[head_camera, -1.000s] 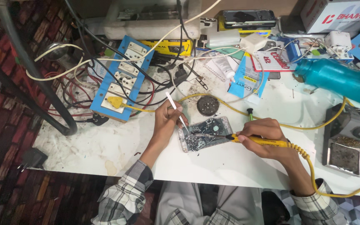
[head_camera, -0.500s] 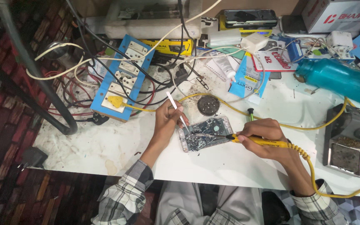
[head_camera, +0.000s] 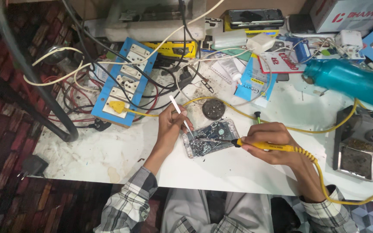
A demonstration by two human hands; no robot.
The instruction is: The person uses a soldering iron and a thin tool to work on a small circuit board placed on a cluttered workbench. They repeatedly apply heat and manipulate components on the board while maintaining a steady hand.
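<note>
While the opened phone [head_camera: 209,138] lies flat on the white table [head_camera: 247,170], just inside its near edge and between the two hands, it is worked on from both sides. The left hand [head_camera: 171,125] rests at the phone's left end, its fingers pinched narrowly around a thin white tool [head_camera: 181,115] whose lower end is set down onto the exposed board while its upper end slants up and away to the left. The right hand [head_camera: 270,144] is closed in a pen-like grip around the yellow soldering iron [head_camera: 266,146], whose dark tip is laid across the phone's interior from the right; the fingers stay just clear of the phone's right end. A yellow cable [head_camera: 320,172] trails from the iron, loops past the right wrist and the table's near edge, and runs back toward the grey iron stand [head_camera: 361,144] at the far right. Open table surface is seen in front of the phone and to the left of the left hand, whereas the space behind is crowded by a round black disc [head_camera: 213,109], a blue socket board [head_camera: 124,86], tangled wires and a teal bottle [head_camera: 350,82]. Compared with half a second earlier, almost nothing has changed: both hands, both tools and the phone are found in the same places.
</note>
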